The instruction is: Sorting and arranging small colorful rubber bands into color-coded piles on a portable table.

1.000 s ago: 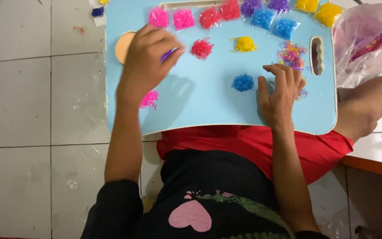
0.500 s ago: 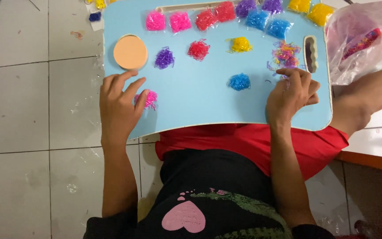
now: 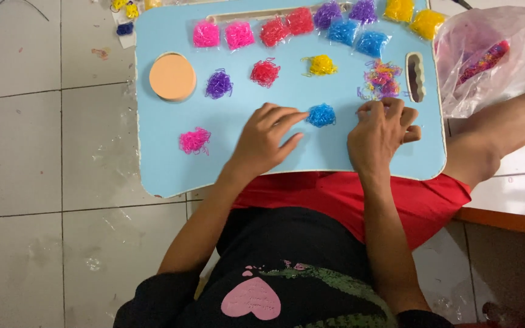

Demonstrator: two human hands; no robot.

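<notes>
Blue band pile (image 3: 321, 115) lay mid-board on the light-blue lap tray (image 3: 171, 164). Left hand (image 3: 264, 143) reached it, fingers spread, index tip touching, nothing held. Right hand (image 3: 381, 130) pinched at the mixed pile (image 3: 380, 80) (catch unclear). Colours sat in separate heaps, apparently for sorting.

Left hand (image 3: 264, 141): laid flat on the light blue lap tray (image 3: 165, 152), fingertips touching the blue band pile (image 3: 321, 115).
Right hand (image 3: 381, 130): fingers curled at the mixed-colour band pile (image 3: 381, 80) just beyond it.
Pink pile (image 3: 194, 141): well left of the left hand.
</notes>
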